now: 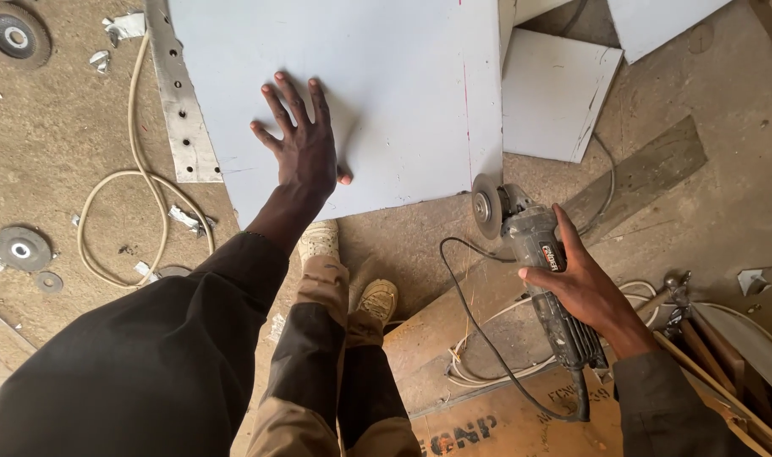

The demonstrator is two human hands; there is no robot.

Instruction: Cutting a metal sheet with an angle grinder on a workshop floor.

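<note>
Two hands share the work over a large pale grey sheet (352,93) that lies flat on the dusty floor (724,195). The person's left hand (304,148) is spread wide, palm down and fingers fanned, pressed onto the sheet near its front edge, seemingly so that its weight keeps the thin panel from shifting or chattering; it closes on nothing. The right hand (582,292) has a closed grip around the dark, scuffed body of an angle grinder (542,279), thumb along the top, with the tool tipped so that its thin round disc (486,206) stands on edge at the sheet's near right corner, in line with a faint red line (467,93) drawn up the sheet; whether the disc touches the edge cannot be told. The grinder's black cable (479,326) loops back past the wrist, clear of the disc. The person's two dusty tan shoes (352,271) stand just in front of the sheet's front edge. The sheet looks smooth, matte and rigid, with straight cut edges; smaller offcuts (555,93) of the same stuff lie beyond it to the right. To the left lie a perforated metal strip (178,101), a cream hose (140,178) in a loose loop, spare grinding discs (22,248) and bits of scrap on gritty ground.
</note>
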